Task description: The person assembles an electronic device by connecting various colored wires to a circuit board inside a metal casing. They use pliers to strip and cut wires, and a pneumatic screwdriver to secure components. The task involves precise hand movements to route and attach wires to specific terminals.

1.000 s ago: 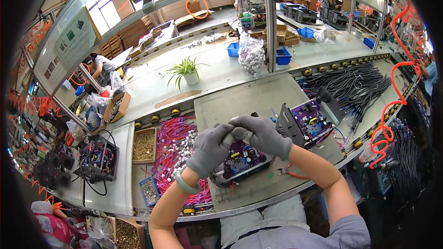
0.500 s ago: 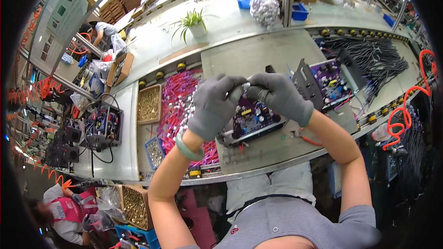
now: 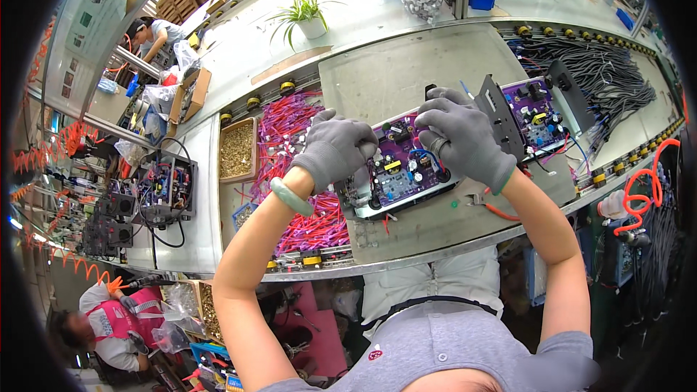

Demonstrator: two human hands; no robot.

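Observation:
A purple circuit board (image 3: 396, 167) in a metal chassis lies in front of me on the bench, set with black, blue and yellow parts. At its left end is my left hand (image 3: 335, 151), in a grey glove, fingers curled and closed; what they hold, if anything, is hidden. My right hand (image 3: 465, 134), also gloved, bends over the board's right end with fingers drawn in, their tips partly hidden. A short blue wire (image 3: 425, 152) loops over the board beside the right fingertips. Just right of that hand stands a second board unit (image 3: 534, 112) with black side plates.
Pink-and-red wires (image 3: 312, 225) are heaped at left, beside a box of brass-coloured parts (image 3: 238, 149). Black cables (image 3: 588, 80) lie at right. A coiled orange hose (image 3: 639, 203) hangs at the right edge. Two people work at left; a potted plant (image 3: 311, 25) stands behind.
My hands were together above the board, fingertips meeting; now they have parted to its two ends. More of the board and the blue wire show. The whole view has shifted slightly.

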